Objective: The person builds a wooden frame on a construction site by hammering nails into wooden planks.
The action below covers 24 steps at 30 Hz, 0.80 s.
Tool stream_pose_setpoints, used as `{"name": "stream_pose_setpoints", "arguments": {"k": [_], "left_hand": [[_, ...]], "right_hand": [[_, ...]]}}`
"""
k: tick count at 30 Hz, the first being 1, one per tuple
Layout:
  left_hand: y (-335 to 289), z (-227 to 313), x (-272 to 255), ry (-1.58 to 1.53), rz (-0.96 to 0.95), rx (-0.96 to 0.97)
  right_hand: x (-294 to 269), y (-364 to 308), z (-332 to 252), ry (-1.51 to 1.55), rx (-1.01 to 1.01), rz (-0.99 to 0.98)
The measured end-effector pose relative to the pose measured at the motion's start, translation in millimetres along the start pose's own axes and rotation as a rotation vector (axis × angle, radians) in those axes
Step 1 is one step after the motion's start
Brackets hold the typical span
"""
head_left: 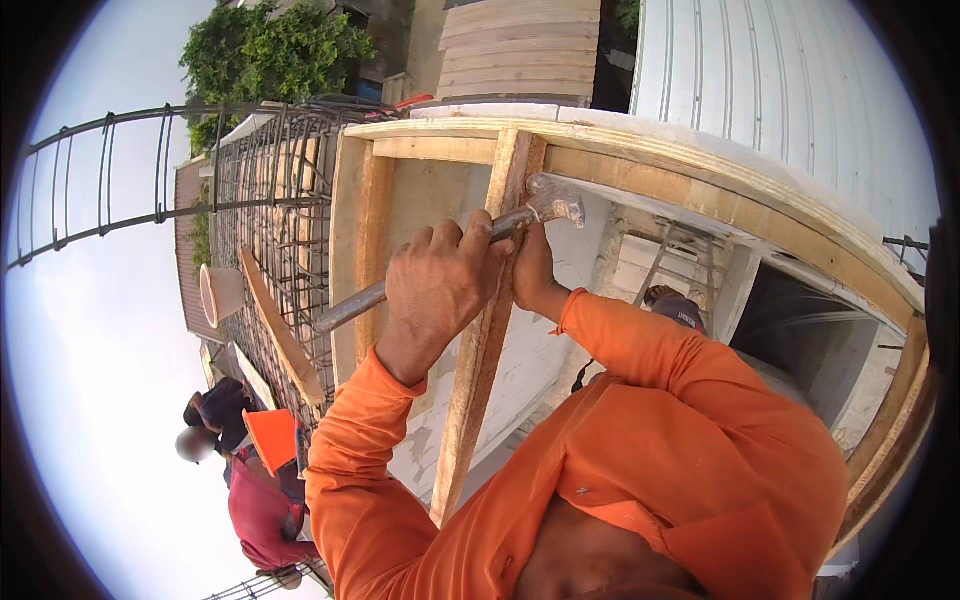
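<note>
My left hand (440, 275) is wrapped around the handle of a claw hammer (557, 203). The handle's free end sticks out to the lower left, and the worn metal head lies over a wooden beam (478, 370). Just below the head, my right hand (535, 268) grips the side of that beam, its fingertips partly hidden. The beam runs from near my chest to a plywood-edged timber frame (720, 205), which it meets at the far side. Both my forearms are in orange sleeves.
Below the frame opens a deep space with a ladder (665, 262) and a person in a dark cap (678, 308). To the left are a rebar mesh (265, 190), a pale bucket (222, 294), a loose plank (280, 330) and two people near an orange container (272, 440). Metal roofing (760, 90) lies beyond.
</note>
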<state>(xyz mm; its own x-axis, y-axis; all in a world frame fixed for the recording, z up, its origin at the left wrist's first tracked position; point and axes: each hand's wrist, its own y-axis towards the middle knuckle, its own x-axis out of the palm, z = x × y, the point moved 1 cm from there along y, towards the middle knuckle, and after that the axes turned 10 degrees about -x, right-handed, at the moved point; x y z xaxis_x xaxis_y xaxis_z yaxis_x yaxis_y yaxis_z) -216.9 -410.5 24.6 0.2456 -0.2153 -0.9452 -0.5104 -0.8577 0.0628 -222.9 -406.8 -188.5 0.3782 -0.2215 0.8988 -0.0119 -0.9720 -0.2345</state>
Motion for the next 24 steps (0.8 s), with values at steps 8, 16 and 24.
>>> {"name": "stream_pose_setpoints", "arguments": {"k": [8, 16, 24], "left_hand": [[-1, 5, -17, -0.104, 0.003, 0.261], [21, 2, -12, 0.122, -0.233, 0.019], [30, 11, -13, -0.167, -0.437, -0.009]], "right_hand": [[-9, -5, 12, 0.372, 0.07, -0.16], [4, -13, 36, -0.069, -0.169, 0.224], [17, -22, -11, -0.104, -0.121, 0.221]]}}
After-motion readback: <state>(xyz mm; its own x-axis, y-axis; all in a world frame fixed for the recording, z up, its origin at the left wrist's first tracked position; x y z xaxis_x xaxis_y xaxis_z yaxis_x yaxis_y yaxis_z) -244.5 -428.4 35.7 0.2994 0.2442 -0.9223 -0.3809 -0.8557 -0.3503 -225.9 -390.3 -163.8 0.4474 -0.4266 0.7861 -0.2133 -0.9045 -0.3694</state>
